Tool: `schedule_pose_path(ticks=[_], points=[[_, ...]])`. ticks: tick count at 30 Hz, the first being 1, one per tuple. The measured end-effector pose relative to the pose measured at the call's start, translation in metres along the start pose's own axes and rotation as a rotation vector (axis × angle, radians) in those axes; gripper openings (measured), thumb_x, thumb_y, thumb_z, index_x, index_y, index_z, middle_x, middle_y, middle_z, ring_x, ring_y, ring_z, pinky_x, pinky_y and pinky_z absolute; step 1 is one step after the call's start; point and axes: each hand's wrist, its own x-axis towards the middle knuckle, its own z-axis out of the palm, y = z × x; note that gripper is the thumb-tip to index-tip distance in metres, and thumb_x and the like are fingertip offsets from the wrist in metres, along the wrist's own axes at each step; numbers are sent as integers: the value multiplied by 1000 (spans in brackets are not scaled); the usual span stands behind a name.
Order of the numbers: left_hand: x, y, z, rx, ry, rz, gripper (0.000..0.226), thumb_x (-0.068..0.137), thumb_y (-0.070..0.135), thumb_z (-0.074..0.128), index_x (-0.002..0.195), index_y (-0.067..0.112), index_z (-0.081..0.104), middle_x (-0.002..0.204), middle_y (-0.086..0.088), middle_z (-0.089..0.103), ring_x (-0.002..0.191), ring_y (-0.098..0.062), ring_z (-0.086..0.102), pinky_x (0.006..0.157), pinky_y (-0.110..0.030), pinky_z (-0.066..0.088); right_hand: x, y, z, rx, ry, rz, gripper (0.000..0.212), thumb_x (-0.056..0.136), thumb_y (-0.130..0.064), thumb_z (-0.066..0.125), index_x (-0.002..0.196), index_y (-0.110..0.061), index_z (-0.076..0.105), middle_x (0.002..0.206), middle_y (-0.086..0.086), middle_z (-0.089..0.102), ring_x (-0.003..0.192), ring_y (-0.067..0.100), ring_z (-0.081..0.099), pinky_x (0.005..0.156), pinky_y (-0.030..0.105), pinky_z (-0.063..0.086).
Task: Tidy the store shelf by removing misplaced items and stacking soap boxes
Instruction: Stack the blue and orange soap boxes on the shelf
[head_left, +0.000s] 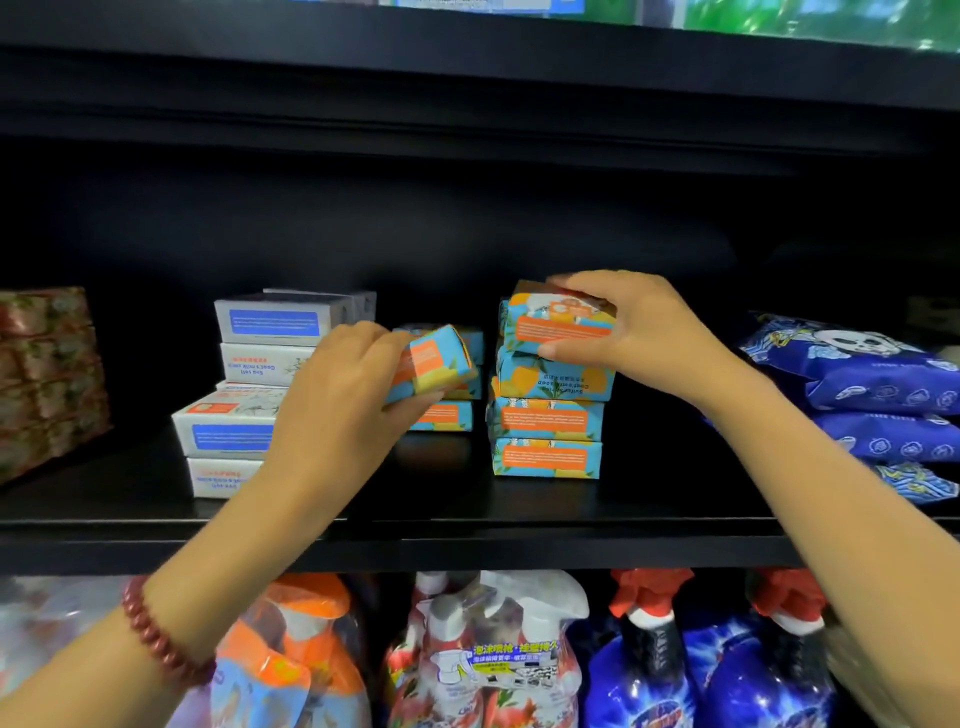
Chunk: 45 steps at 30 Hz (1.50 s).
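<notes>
On the black shelf (467, 499) stands a stack of blue-and-orange soap boxes (548, 434). My right hand (628, 325) grips the top box (558, 322) of that stack, fingers over its top and thumb under its front. My left hand (340, 387) holds another blue-and-orange box (431, 364), tilted, in front of a shorter stack of the same boxes (447, 415) further back. To the left are stacked white soap boxes (244, 395) with blue and orange labels, partly hidden by my left hand.
Dark blue bags (878, 395) lie piled at the right end of the shelf. Red-and-green patterned packs (47, 379) stand at the left end. Below the shelf hang spray bottles (498, 654) and blue bottles with red triggers (675, 670). A shelf board overhangs above.
</notes>
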Motion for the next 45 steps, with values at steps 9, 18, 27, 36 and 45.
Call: schedule_pose_path(ticks=[9,18,27,36,45], points=[[-25,3,-7,-77,18,41,45,72,26,80,107,2,63,97,-11,61,87,-19,45,63,-30,39,0,0,9,-98,-27,-11,44,79,-36,71,120,-23,60,111,-7,56,107,13,52,93,34,46],[-34,29,-12,-84,39,202,45,84,42,55,105,2,62,100,-9,60,90,-22,48,71,-25,37,0,7,20,-182,80,-73,33,87,-35,61,119,-25,61,99,-13,51,106,14,47,91,37,41],[-41,63,21,-27,8,413,39,86,38,49,104,5,57,92,-8,61,82,-24,53,65,-31,45,-81,23,17,-62,396,-72,27,84,-24,63,109,-14,67,109,-12,60,106,-2,50,92,2,30],[-34,88,57,-80,-50,335,54,58,40,85,95,5,68,87,-8,65,78,-28,62,73,-34,38,-159,53,41,-58,-41,146,57,71,-62,53,121,-36,59,122,-31,47,118,-13,39,96,0,21],[-50,72,45,-247,-59,240,34,84,34,52,99,10,71,98,-1,67,89,-21,61,70,-31,52,-170,61,59,-125,118,91,48,79,-50,63,122,-30,61,126,-25,50,121,-8,37,100,19,29]])
